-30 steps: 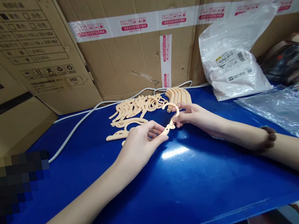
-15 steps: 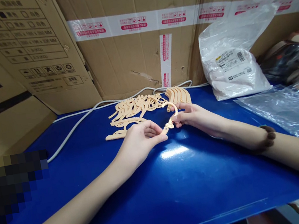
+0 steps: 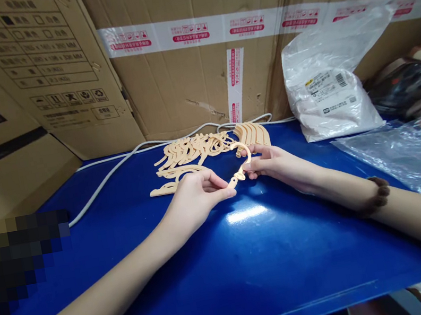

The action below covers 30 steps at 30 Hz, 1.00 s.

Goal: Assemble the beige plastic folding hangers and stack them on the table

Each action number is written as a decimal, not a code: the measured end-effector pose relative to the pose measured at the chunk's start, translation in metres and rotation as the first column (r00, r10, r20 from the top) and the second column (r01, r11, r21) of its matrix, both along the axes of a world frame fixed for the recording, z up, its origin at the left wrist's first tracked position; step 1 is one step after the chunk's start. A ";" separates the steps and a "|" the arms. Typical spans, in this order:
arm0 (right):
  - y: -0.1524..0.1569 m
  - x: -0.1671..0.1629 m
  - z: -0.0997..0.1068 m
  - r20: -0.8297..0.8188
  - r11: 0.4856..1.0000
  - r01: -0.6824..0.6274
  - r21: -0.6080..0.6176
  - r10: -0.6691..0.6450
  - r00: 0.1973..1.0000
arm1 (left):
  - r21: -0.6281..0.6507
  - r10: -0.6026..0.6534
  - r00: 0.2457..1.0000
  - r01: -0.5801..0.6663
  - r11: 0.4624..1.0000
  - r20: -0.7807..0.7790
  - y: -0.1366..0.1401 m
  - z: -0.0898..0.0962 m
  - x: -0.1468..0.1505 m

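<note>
A cream plastic hanger hook (image 3: 248, 150) is held above the blue table between both hands. My right hand (image 3: 276, 162) pinches its curved stem, with the open curve upward. At the lower end, below a small round collar, is a tab with a hole; my left hand (image 3: 196, 195) grips this end between thumb and fingers. Whether the tab and hook are one piece, I cannot tell. Behind my left hand lie flat cream hanger arms (image 3: 167, 189), partly covered by it. Farther back is a pile of cream hooks (image 3: 193, 148), beside a row of curved cream pieces (image 3: 253, 133).
A white cable (image 3: 106, 188) runs along the back of the blue table (image 3: 230, 272). Cardboard boxes (image 3: 167, 89) wall off the far and left sides. A white plastic bag (image 3: 330, 100) stands at the back right, with clear plastic film (image 3: 408, 156) in front of it.
The view has shifted very slightly. Both hands keep their grip on the hook, in almost the same place.
</note>
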State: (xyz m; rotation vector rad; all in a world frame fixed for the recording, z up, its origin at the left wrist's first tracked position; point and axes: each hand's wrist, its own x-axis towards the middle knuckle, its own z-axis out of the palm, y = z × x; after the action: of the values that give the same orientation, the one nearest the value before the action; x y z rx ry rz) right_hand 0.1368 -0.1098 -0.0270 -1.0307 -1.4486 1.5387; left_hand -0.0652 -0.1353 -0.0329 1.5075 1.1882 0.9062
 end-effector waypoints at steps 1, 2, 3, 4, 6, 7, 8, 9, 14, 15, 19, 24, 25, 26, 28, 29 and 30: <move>0.000 0.000 0.000 0.003 1.000 -0.002 0.000 0.002 1.000 | 0.001 0.002 1.000 -0.002 1.000 -0.001 0.000 0.000 0.000; -0.001 0.000 0.001 0.006 1.000 -0.004 0.000 0.004 1.000 | 0.004 0.004 1.000 -0.004 1.000 -0.004 0.000 0.001 0.000; -0.001 0.000 0.001 0.006 1.000 -0.006 0.000 0.006 1.000 | 0.009 0.005 1.000 -0.005 1.000 -0.008 0.000 0.001 0.000; -0.002 0.000 0.001 0.004 1.000 -0.007 -0.002 0.007 1.000 | 0.015 0.004 1.000 -0.004 1.000 -0.011 0.000 0.001 0.000; -0.003 0.000 0.002 -0.009 1.000 -0.010 -0.012 0.010 1.000 | 0.025 -0.004 1.000 0.005 1.000 -0.019 0.000 0.000 -0.001; -0.003 0.000 0.002 -0.019 1.000 -0.012 -0.017 0.012 1.000 | 0.027 -0.008 1.000 0.008 1.000 -0.023 0.000 0.000 -0.001; -0.003 0.000 0.002 -0.029 1.000 -0.014 -0.023 0.013 1.000 | 0.029 -0.010 1.000 0.010 1.000 -0.027 0.000 0.000 -0.001; -0.003 0.000 0.002 -0.037 0.999 -0.017 -0.028 0.016 0.999 | 0.030 -0.012 1.000 0.013 0.999 -0.029 0.000 0.000 -0.001; 0.001 0.000 0.000 -0.078 0.998 -0.031 -0.054 0.027 0.997 | 0.018 -0.015 1.000 0.015 1.000 -0.008 -0.001 0.005 0.000; 0.001 0.001 0.000 -0.084 0.998 -0.035 -0.056 0.030 0.996 | 0.006 -0.011 1.000 0.011 1.000 -0.007 -0.001 0.006 0.000; 0.001 0.001 0.000 -0.082 0.997 -0.060 -0.049 0.056 0.995 | -0.033 0.000 1.000 0.000 0.999 -0.015 0.000 0.010 0.001; -0.001 0.001 0.002 -0.060 0.997 -0.060 -0.056 0.057 0.997 | -0.074 0.010 1.000 -0.009 0.997 0.010 0.000 0.011 0.001; -0.001 0.001 0.003 -0.059 0.996 -0.060 -0.059 0.056 0.997 | -0.076 0.015 1.000 -0.014 0.997 0.017 0.000 0.011 0.001; -0.001 0.001 0.002 -0.059 0.996 -0.060 -0.059 0.057 0.997 | -0.076 0.018 1.000 -0.016 0.997 0.022 0.000 0.011 0.001; -0.001 0.001 0.002 -0.062 0.996 -0.064 -0.060 0.061 0.996 | -0.074 0.016 1.000 -0.015 0.997 0.018 -0.001 0.012 0.001; 0.000 0.001 0.001 -0.064 0.996 -0.070 -0.060 0.066 0.996 | -0.072 0.011 1.000 -0.010 0.997 0.012 -0.001 0.012 0.001; 0.000 0.001 0.001 -0.067 0.995 -0.078 -0.060 0.074 0.995 | -0.068 0.003 1.000 -0.003 0.998 0.006 -0.001 0.012 0.001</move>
State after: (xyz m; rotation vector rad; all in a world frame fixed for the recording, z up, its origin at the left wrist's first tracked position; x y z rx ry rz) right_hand 0.1383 -0.1095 -0.0263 -0.9625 -1.4170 1.6659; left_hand -0.0637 -0.1362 -0.0208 1.4480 1.2052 0.8635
